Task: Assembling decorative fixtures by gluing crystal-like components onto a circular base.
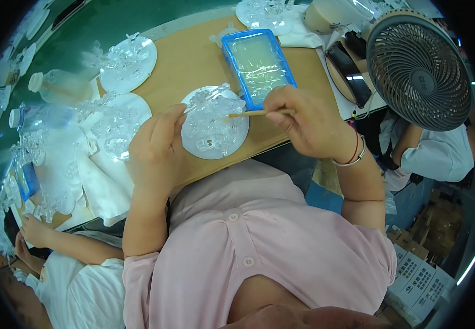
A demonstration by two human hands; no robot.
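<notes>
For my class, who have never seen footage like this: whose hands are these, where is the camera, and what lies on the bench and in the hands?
There is no machine: a person wears a wide camera on the head, looking down, so edges bend. The left hand steadies a round white disc covered with small clear plastic pieces. The right hand holds a thin wooden stick, its tip over the disc. Behind lies a blue tray lined with clear film, on a brown board. More discs lie left, a fan stands right. Another person's hand works at lower left.

Glossy clear plastic pieces (210, 118) on a white disc (215, 147); matt wooden stick (248, 114).
</notes>
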